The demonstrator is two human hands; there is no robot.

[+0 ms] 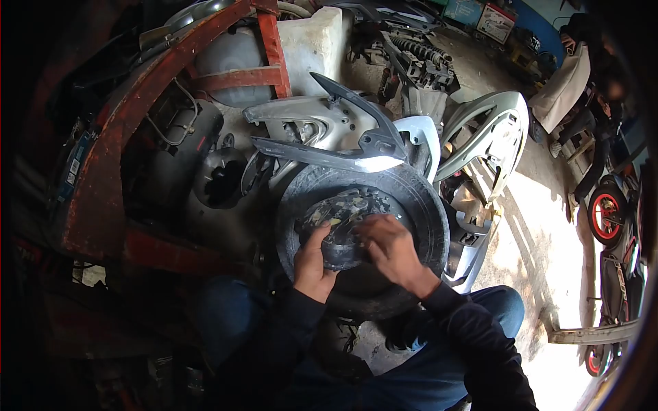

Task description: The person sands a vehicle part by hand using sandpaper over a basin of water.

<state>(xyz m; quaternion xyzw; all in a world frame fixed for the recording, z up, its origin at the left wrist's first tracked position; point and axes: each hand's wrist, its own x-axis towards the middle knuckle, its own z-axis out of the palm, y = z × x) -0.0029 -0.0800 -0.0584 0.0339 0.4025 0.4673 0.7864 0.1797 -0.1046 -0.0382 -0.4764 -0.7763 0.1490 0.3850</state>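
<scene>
"two bare hands, both at work on one thing. what's in them?"

"the left hand grips a dark curved piece by its near left edge, thumb on top. pale and yellowish patches mottle the surface."

"and the right hand?"

"its fingers are bent over the right side of that same piece. can't tell if they pinch anything; the knuckles hide it."

"where's the piece, exactly?"

"over the middle of a round black tub, between the person's knees. whether its underside touches the tub, i can't say."

"what's around it?"

"a dark angled panel lies across the tub's far rim. beyond that is a silver-grey fairing, and to the right a pale grab rail."

"further out?"

"a red metal frame on the left, worn at the edges. well off to the right, a motorbike with a red-rimmed wheel, near sunlit floor."
</scene>
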